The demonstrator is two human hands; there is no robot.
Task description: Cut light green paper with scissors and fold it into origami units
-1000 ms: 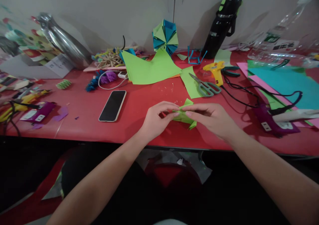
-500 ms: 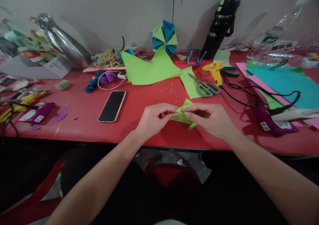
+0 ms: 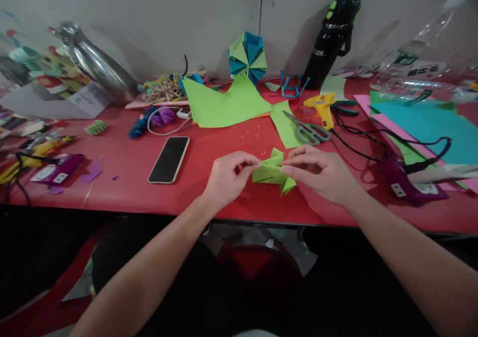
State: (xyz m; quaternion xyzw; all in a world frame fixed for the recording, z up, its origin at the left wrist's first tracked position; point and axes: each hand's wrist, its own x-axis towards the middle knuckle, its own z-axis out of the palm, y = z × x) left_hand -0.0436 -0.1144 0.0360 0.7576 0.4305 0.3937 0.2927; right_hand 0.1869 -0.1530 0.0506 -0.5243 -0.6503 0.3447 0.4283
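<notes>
A small piece of folded green paper, with several pointed flaps, is held just above the red table near its front edge. My left hand pinches its left side between thumb and forefinger. On the right side, the thumb and fingers of my right hand are closed on the paper too. Beyond my hands lie grey-green-handled scissors, partly over a green paper strip. Larger green paper rests further back.
Left of my hands lies a phone. A yellow glue gun trails its black cord to a purple power strip on the right. A black bottle, a steel jug and a blue-green paper ornament stand along the wall.
My right hand has shifted slightly right and my left hand slightly left along the folded paper. More of the paper's middle shows between them.
</notes>
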